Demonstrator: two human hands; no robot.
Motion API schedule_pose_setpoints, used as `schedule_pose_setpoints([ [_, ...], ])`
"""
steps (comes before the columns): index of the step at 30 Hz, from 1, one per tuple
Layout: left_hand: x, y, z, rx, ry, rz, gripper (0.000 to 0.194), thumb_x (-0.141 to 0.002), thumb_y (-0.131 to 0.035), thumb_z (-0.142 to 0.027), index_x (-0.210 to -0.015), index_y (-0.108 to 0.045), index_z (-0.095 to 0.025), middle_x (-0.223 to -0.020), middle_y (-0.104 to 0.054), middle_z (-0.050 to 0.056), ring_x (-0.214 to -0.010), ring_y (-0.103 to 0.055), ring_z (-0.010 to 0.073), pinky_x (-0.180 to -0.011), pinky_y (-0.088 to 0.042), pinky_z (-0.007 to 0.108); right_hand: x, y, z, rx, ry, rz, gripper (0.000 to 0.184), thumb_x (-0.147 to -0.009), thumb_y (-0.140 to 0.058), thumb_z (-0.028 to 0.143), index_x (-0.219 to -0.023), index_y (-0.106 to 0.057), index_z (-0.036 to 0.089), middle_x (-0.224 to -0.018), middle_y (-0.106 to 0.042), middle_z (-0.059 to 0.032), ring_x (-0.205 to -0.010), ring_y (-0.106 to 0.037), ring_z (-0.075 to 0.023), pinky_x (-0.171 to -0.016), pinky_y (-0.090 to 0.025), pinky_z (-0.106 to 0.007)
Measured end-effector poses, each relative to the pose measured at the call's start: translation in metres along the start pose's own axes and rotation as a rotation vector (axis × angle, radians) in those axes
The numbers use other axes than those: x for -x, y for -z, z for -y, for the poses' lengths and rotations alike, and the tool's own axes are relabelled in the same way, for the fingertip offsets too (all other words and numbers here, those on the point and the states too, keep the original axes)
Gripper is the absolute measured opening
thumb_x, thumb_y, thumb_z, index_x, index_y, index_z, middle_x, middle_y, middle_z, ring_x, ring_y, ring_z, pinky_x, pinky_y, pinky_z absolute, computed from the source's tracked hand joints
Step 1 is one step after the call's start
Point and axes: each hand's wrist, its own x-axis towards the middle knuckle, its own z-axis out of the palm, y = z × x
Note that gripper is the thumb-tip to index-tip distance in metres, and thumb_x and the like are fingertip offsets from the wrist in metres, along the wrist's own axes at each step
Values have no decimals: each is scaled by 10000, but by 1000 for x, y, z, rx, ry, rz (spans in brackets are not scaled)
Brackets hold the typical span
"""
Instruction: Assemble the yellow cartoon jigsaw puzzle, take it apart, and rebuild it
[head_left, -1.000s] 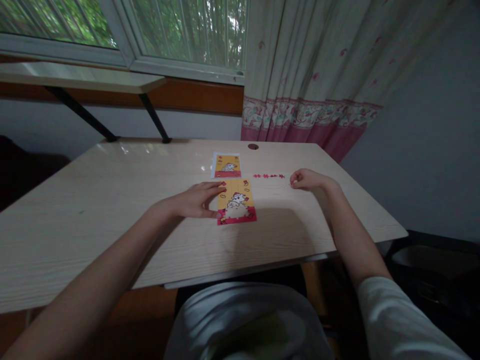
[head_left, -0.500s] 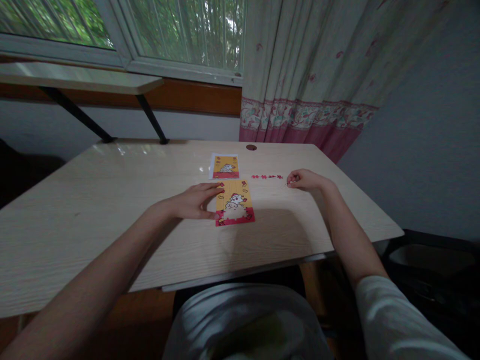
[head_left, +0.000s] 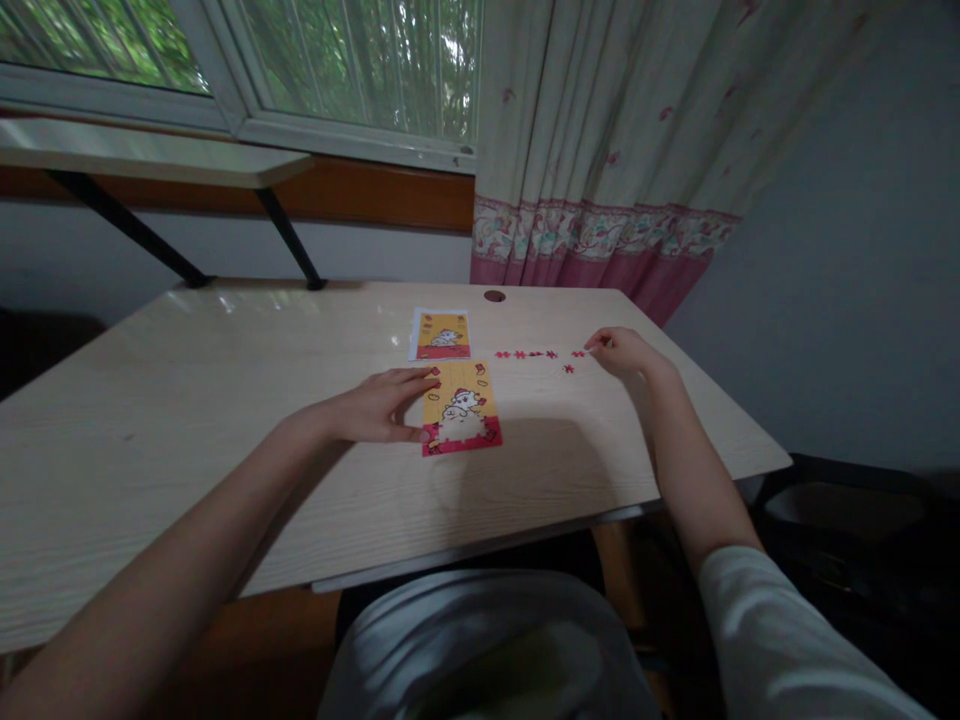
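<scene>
My left hand [head_left: 379, 407] lies with thumb and fingers spread along the left edge of a yellow and red jigsaw puzzle [head_left: 491, 405]. The puzzle shows a white cartoon animal, and a pale gap [head_left: 459, 428] sits in its lower middle. To the right, my right hand [head_left: 619, 352] is closed in a pinch at the end of a row of small red puzzle pieces [head_left: 520, 355]. A small pale-edged piece shows at its fingertips, partly hidden by them. Just left of those fingertips lies a red piece [head_left: 577, 353], with another loose piece [head_left: 568, 369] a little nearer me.
Behind the puzzle lies a reference picture [head_left: 442, 335] with the same design. The wooden desk [head_left: 300, 520] has a round cable hole [head_left: 495, 296] at the back. A raised shelf [head_left: 150, 155] stands at the back left; a curtain [head_left: 592, 150] hangs behind.
My right hand has shifted right and slightly away from me, uncovering two red pieces near its earlier place. My left hand stays on the puzzle's edge. The view has turned slightly right.
</scene>
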Motion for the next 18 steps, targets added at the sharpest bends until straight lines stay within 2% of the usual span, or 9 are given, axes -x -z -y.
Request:
schedule_pose_setpoints([
  [5,0,0,0,-2,-3,6,835,-731,-499,-641,-1352,-354,-102,-1439,-297,193,-1301,-305,330,-1048,-269,443,-5,-7,-2,14,40,13,204,-766,-529,196,-902,-663,123,-795,-654,-81,-653,-524,-132,-620,-386,-233],
  [9,0,-3,3,5,-18,-15,835,-732,-501,-636,-1354,-352,-99,-1441,-293,191,-1302,-305,327,-1050,-266,438,-8,-13,-4,-51,98,90,220,-758,-570,253,-921,-647,128,-781,-637,-63,-638,-519,-121,-587,-380,-215],
  [13,0,-4,4,11,-17,-19,829,-727,-509,-634,-1353,-360,-111,-1447,-286,181,-1299,-309,329,-1048,-268,437,-9,-15,-11,-43,97,149,186,-745,-582,256,-875,-642,138,-761,-628,-51,-635,-519,-118,-583,-378,-211],
  [18,0,-3,3,19,-7,-20,813,-727,-516,-629,-1354,-360,-134,-1447,-291,171,-1301,-306,329,-1044,-268,449,-9,-15,-3,-86,114,89,159,-748,-570,256,-816,-642,132,-743,-635,-58,-622,-513,-119,-579,-372,-215],
])
